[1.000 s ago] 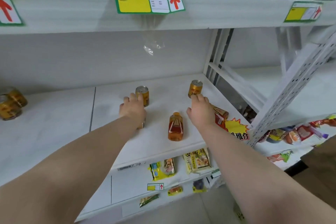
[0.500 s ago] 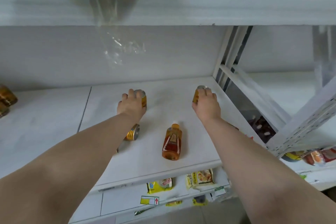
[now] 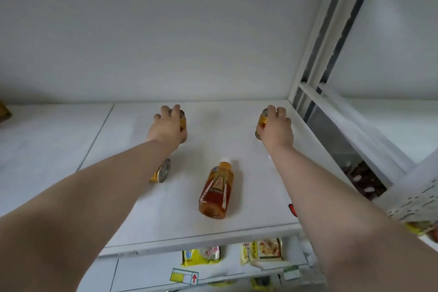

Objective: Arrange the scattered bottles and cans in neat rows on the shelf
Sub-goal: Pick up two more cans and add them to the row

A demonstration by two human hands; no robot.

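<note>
While both arms reach deep over the white shelf, the left hand is wrapped around a gold can and the right hand grips a second can farther right, both near the back wall. It looks like the placing step, lining these two along the far edge. Nearer, a tea bottle lies on its side, and a tipped can rests beside the left forearm; both will need standing upright next.
</note>
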